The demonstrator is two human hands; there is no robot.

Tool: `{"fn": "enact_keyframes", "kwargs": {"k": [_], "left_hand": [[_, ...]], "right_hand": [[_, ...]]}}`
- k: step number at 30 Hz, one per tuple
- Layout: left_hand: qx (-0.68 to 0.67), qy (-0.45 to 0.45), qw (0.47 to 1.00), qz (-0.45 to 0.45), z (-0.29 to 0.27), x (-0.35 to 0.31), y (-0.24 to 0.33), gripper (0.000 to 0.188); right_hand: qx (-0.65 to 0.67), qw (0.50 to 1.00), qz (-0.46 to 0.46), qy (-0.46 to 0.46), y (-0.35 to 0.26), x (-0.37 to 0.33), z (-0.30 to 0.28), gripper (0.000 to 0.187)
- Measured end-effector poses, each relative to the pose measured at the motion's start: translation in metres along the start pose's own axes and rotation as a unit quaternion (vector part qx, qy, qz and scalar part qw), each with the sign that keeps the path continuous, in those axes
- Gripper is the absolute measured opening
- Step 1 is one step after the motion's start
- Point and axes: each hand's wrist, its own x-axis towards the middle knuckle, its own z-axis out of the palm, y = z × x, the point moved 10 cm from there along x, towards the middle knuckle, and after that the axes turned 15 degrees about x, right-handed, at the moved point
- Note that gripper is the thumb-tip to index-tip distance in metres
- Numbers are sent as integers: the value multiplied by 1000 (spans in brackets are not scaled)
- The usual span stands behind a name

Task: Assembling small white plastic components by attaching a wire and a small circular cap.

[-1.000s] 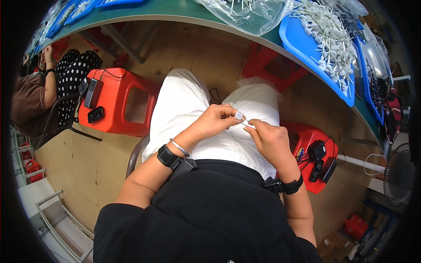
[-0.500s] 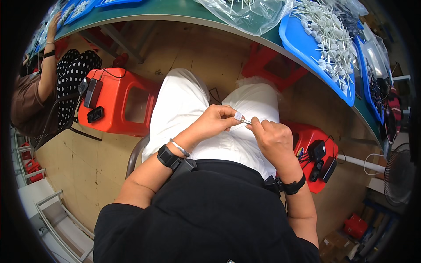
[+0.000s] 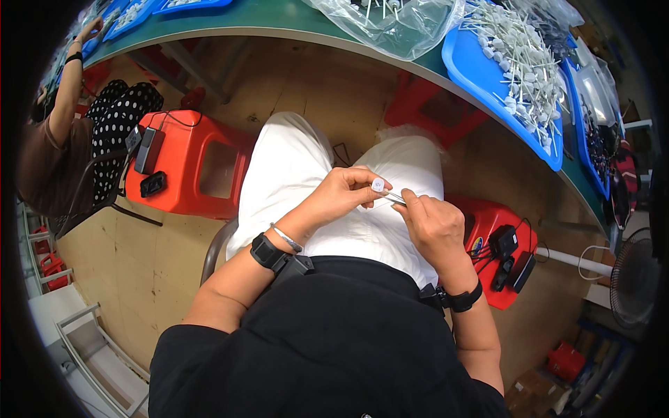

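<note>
Above my lap, my left hand (image 3: 341, 193) pinches a small white plastic piece (image 3: 378, 184) between thumb and fingertips. Its pale, rounded face is turned up, with a small mark too fine to make out. My right hand (image 3: 433, 221) is closed on slim metal tweezers (image 3: 394, 198). Their two thin prongs reach left to the white piece, near my left fingertips. Whether the tips grip anything is too small to tell.
A blue tray (image 3: 481, 76) heaped with white-headed, thin-stemmed parts lies on the green table (image 3: 279, 15), beside a clear plastic bag (image 3: 411, 31). Red stools (image 3: 185, 164) bearing black devices flank my legs. A fan (image 3: 635, 277) stands at right. Far left, a co-worker (image 3: 56, 150) sits reaching toward the table.
The white piece has turned so its face shows more fully, and the two tweezer prongs look more clearly separate. My hands stay nearly in place. The co-worker's arm has shifted slightly.
</note>
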Motion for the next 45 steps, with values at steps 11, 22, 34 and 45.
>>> {"fn": "enact_keyframes", "kwargs": {"k": [11, 22, 34, 45], "left_hand": [[29, 6, 999, 26, -2, 3, 3, 18], [12, 104, 985, 140, -33, 3, 108, 43], [279, 351, 858, 250, -169, 76, 292, 45], [573, 29, 658, 488, 53, 131, 268, 32]], "right_hand": [[8, 1000, 11, -7, 0, 3, 2, 28], [178, 979, 94, 33, 17, -15, -19, 20], [230, 962, 107, 105, 35, -32, -31, 20], [245, 961, 93, 88, 39, -32, -25, 19]]}}
